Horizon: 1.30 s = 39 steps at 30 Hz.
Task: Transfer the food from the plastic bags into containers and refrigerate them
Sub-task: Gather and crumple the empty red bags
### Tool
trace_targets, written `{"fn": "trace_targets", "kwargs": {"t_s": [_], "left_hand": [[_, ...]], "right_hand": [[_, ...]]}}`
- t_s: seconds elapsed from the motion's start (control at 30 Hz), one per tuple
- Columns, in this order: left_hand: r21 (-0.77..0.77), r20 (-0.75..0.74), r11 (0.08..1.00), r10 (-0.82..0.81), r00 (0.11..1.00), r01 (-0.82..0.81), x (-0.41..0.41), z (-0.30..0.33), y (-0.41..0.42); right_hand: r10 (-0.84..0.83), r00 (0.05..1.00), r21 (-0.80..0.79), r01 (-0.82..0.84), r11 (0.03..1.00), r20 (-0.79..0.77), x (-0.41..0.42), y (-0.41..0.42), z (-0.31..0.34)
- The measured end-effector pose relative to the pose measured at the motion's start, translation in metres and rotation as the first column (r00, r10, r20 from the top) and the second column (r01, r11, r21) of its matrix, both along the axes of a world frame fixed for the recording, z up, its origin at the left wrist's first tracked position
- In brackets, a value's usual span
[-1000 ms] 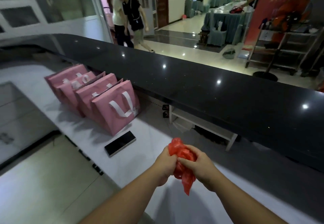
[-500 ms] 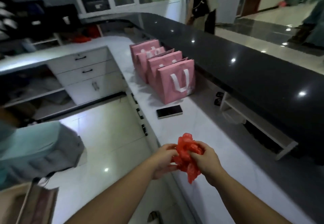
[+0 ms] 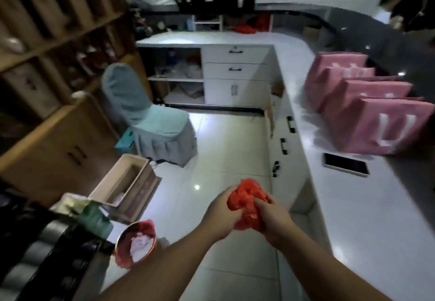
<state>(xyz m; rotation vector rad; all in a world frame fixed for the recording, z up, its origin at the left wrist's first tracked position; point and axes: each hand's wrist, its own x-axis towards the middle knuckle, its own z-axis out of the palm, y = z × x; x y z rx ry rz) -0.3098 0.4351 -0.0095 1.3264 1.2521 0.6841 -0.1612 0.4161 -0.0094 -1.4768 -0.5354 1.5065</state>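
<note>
A crumpled red plastic bag [image 3: 247, 197] is bunched up between both hands, held over the tiled floor in front of me. My left hand [image 3: 221, 216] grips its left side and my right hand [image 3: 273, 220] grips its right side and lower part. Down at the lower left stands a round metal bin [image 3: 135, 242] lined with a red bag, with white stuff inside. On the white counter [image 3: 364, 218] to my right stand several pink tote bags [image 3: 386, 126].
A black phone [image 3: 346, 164] lies on the counter in front of the pink bags. A chair in a pale blue cover [image 3: 150, 117] stands on the floor, next to an open cardboard box [image 3: 124, 183]. White drawers [image 3: 235, 70] lie ahead, wooden shelves [image 3: 47, 65] to the left. A person stands at the far right.
My view has swung left from the counter towards the floor and shelves. Both hands still hold the red bag, now over the floor instead of the counter edge.
</note>
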Motion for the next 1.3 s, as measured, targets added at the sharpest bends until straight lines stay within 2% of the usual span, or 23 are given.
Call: {"fn": "trace_targets", "kwargs": {"t_s": [0.1,0.23,0.3,0.47,0.57,0.63,0.67,0.77,0.8,0.87,1.03,1.3], "left_hand": [[-0.015,-0.015,0.990,0.137,0.990,-0.138,-0.068,-0.006,0.004],[-0.029,-0.053,0.955,0.293,0.955,-0.295,-0.146,-0.013,0.012],[-0.025,-0.085,0.930,0.363,0.928,-0.366,-0.183,-0.017,0.015],[-0.020,-0.144,0.897,0.435,0.889,-0.443,-0.264,-0.034,0.009],[-0.026,-0.180,0.880,0.462,0.869,-0.473,-0.307,-0.041,0.003],[-0.044,-0.190,0.873,0.471,0.862,-0.486,-0.332,-0.050,0.000],[-0.060,-0.199,0.870,0.471,0.860,-0.490,-0.343,-0.055,-0.002],[-0.071,-0.294,0.838,0.501,0.814,-0.541,-0.374,-0.071,-0.008],[-0.067,-0.327,0.828,0.509,0.796,-0.557,-0.384,-0.080,-0.009],[-0.094,-0.411,0.821,0.483,0.773,-0.563,-0.404,-0.093,-0.011],[-0.178,-0.634,0.797,0.355,0.687,-0.576,-0.440,-0.110,0.008],[-0.265,-0.761,0.722,0.251,0.598,-0.640,-0.464,-0.128,0.071]], "right_hand": [[0.163,0.986,-0.003,-0.163,0.987,0.022,-0.065,0.015,0.008],[0.332,0.939,0.056,-0.328,0.943,-0.092,-0.140,0.032,0.012],[0.403,0.910,0.057,-0.399,0.915,-0.095,-0.177,0.041,0.008],[0.441,0.897,-0.017,-0.440,0.898,0.023,-0.261,0.059,-0.015],[0.509,0.849,-0.049,-0.507,0.860,0.140,-0.306,0.067,-0.027],[0.588,0.752,-0.063,-0.599,0.799,0.298,-0.333,0.072,-0.033],[0.622,0.665,-0.073,-0.657,0.750,0.414,-0.346,0.077,-0.035],[0.618,0.279,-0.125,-0.840,0.528,0.735,-0.376,0.097,-0.046],[0.605,0.184,-0.151,-0.875,0.460,0.775,-0.385,0.106,-0.052],[0.604,0.051,-0.206,-0.914,0.350,0.796,-0.397,0.124,-0.063],[0.579,-0.187,-0.343,-0.924,0.171,0.793,-0.422,0.182,-0.106],[0.555,-0.424,-0.493,-0.870,-0.030,0.715,-0.461,0.260,-0.156]]}}
